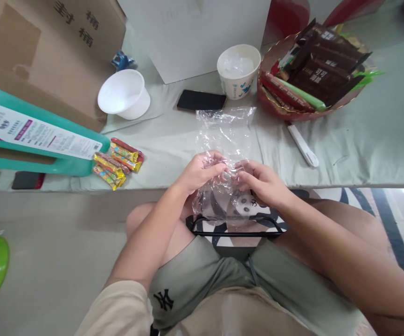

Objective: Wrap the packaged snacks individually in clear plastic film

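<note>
A clear plastic bag stretches from the table top down over its front edge, see-through and crinkled. My left hand pinches it near the middle, thumb pressed toward the fingers. From the other side my right hand grips the same plastic, its thumb and fingers close to the left fingertips. Just beyond the bag lies a black phone. Left of my hands are several sausage snacks in yellow and red wrappers. A white-handled knife or cutter rests to the right.
A glittery-rimmed red bowl holds brown snack packets. Near it stands a paper cup with clear plastic inside. A white bowl, a green jug and a cardboard box occupy the left. A white box stands behind.
</note>
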